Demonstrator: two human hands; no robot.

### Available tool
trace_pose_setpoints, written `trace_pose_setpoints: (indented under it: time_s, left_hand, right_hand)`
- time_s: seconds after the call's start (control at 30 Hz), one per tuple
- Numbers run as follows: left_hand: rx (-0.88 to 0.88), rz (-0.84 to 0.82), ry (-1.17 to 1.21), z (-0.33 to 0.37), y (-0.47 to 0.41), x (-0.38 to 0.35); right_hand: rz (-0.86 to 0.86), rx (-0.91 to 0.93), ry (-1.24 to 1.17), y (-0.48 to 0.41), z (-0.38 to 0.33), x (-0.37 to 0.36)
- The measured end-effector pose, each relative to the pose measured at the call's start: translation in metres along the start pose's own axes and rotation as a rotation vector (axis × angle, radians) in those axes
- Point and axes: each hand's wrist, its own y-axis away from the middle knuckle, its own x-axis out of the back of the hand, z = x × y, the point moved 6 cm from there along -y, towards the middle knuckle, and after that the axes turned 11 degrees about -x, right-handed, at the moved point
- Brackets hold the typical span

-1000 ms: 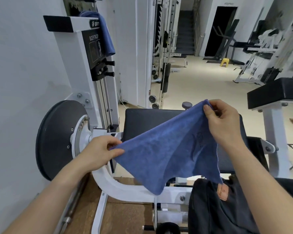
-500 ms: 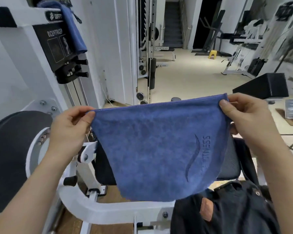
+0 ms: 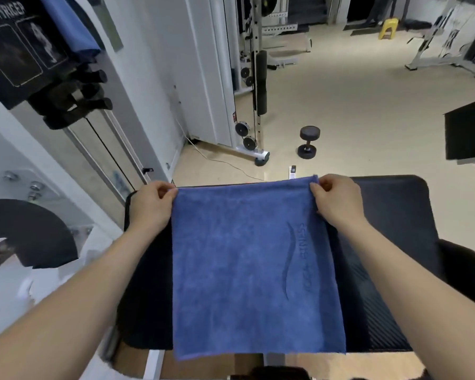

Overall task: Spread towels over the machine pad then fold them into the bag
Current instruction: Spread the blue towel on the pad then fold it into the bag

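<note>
Spreading step in hand, by the look of it: laying blue towel (image 3: 255,270) flat across the middle of black machine pad (image 3: 390,242), far hem running along the pad's 12 o'clock edge, near hem overhanging the 6 o'clock edge. Pinching the far corners: left hand (image 3: 151,207) clamped on the 10 o'clock corner, right hand (image 3: 337,204) on the 1 o'clock corner. Likely next: releasing both corners, smoothing, then re-gripping hems for folding. Leaving a broad bare band of pad at 3 o'clock and a narrower strip at 9 o'clock. Crowding from white machine frame (image 3: 39,165) at 9 to 10 o'clock; opening onto floor at 12 to 2 o'clock, dumbbell (image 3: 308,142) well apart. Hanging at 11 o'clock, second towel (image 3: 69,26). Not showing the bag identifiably.
</note>
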Motion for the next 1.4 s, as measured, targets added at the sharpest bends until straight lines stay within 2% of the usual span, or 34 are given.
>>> trace_pose_setpoints:
  time_s: [0.1, 0.23, 0.43, 0.6, 0.7, 0.83, 1.07, 1.4]
  left_hand:
    - [0.035, -0.004, 0.019, -0.004, -0.004, -0.008]
    - [0.045, -0.050, 0.236, -0.012, -0.003, -0.009]
    - [0.018, -0.340, 0.387, 0.025, 0.011, 0.005]
    - [0.034, -0.558, 0.761, 0.096, 0.047, 0.006]
    - [-0.081, -0.636, 0.697, 0.126, 0.070, -0.008]
    - [-0.291, -0.478, 0.409, 0.142, 0.078, -0.012]
    - [-0.606, -0.231, 0.224, 0.155, 0.076, 0.005]
    - [-0.763, -0.201, 0.130, 0.168, 0.073, 0.009]
  right_hand:
    - [0.033, -0.009, 0.001, -0.008, 0.002, -0.003]
    - [0.025, -0.017, -0.002, -0.011, 0.005, -0.005]
    - [-0.058, -0.117, -0.181, 0.004, -0.002, 0.005]
    - [-0.227, -0.103, -0.471, 0.060, -0.029, -0.002]
    - [-0.332, -0.081, -0.526, 0.089, -0.041, -0.017]
    - [-0.366, -0.001, -0.520, 0.108, -0.047, -0.020]
    - [-0.336, 0.038, -0.585, 0.120, -0.052, -0.010]
    - [-0.306, 0.095, -0.511, 0.127, -0.060, 0.003]
